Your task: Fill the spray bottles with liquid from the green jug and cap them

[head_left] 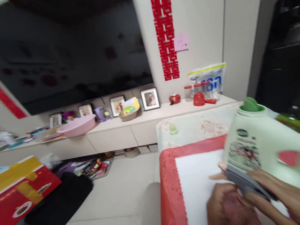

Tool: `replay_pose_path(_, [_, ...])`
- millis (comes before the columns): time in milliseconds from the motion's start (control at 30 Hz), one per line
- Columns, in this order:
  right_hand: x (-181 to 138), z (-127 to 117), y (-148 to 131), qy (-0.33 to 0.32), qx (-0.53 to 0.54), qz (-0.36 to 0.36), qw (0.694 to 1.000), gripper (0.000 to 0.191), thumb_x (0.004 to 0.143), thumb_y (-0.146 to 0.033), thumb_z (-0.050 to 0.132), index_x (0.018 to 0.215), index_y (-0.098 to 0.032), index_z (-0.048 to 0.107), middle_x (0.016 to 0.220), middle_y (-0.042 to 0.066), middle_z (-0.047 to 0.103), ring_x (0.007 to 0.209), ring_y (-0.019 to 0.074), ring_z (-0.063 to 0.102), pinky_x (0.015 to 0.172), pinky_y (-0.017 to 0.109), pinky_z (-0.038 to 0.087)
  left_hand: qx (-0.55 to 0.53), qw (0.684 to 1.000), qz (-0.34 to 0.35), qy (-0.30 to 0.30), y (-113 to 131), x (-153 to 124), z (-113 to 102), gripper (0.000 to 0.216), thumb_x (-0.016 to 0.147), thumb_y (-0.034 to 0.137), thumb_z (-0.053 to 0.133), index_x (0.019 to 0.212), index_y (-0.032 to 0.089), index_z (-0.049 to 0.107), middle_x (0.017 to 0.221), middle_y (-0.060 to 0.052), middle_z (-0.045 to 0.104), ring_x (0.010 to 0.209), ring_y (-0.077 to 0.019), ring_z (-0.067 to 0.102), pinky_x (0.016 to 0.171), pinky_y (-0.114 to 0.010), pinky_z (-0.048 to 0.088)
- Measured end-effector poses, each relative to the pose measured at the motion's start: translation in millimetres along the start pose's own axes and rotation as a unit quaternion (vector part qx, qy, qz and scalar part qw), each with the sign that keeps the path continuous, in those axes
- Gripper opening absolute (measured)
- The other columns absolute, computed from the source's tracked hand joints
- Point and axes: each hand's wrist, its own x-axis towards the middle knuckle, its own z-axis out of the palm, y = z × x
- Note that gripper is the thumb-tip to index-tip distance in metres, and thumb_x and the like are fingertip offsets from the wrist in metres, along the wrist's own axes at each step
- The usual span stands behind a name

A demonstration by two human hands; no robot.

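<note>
Pale green plastic jug (262,147) with a darker green spout cap and a printed label stands on the near right of the table, on a white cloth (198,181) over a red covering (169,186).

Motion blur softens the jug, so its label cannot be read, and its handle side on the right is smeared. It stands almost upright, long axis near vertical, leaning a little left at the base, cap pointing up and far. A flat dark grey card-like object (246,182) lies against its lower left; what it is cannot be made out. The right hand (285,201) rests fingers along this grey object, pressing it, wrist cut off by the lower edge. The left hand (231,212) sits just left, blurred and cut off; whether it grips anything cannot be told.
</note>
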Motion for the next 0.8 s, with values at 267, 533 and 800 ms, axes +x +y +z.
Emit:
replay_pose_path(267, [3,0,-5,-0.054,0.093,0.035,0.994,0.014,0.102,-0.023,0.055,0.114,-0.028,0.061,0.099,-0.002,0.064,0.093,0.0085,0.060,0.080,0.020,0.048,-0.015,0.999,0.027,-0.019,2,-1,-3,0.037,0.084,0.043,0.078,0.113,0.023,0.067,0.113,-0.007,0.075,0.106,-0.0245,0.070,0.097,-0.039,0.054])
replay_pose_path(533, [6,-15,-1,-0.122,0.160,0.061,0.978,0.011,0.099,-0.028,0.063,0.109,-0.024,0.066,0.102,0.000,0.063,0.097,0.0108,0.059,0.084,0.022,0.048,-0.035,0.999,0.029,-0.029,1,-3,-6,0.032,0.090,0.043,0.073,0.113,0.022,0.065,0.114,-0.007,0.073,0.108,-0.0234,0.068,0.097,-0.038,0.052])
replay_pose_path(800, [4,-15,12,-0.143,0.199,0.072,0.967,0.026,0.099,-0.036,0.063,0.120,-0.024,0.071,0.099,0.004,0.063,0.092,0.0145,0.058,0.078,0.028,0.047,0.013,0.998,0.055,-0.042,8,-2,-7,0.026,0.097,0.041,0.064,0.114,0.022,0.069,0.119,-0.007,0.071,0.113,-0.0247,0.067,0.100,-0.037,0.050])
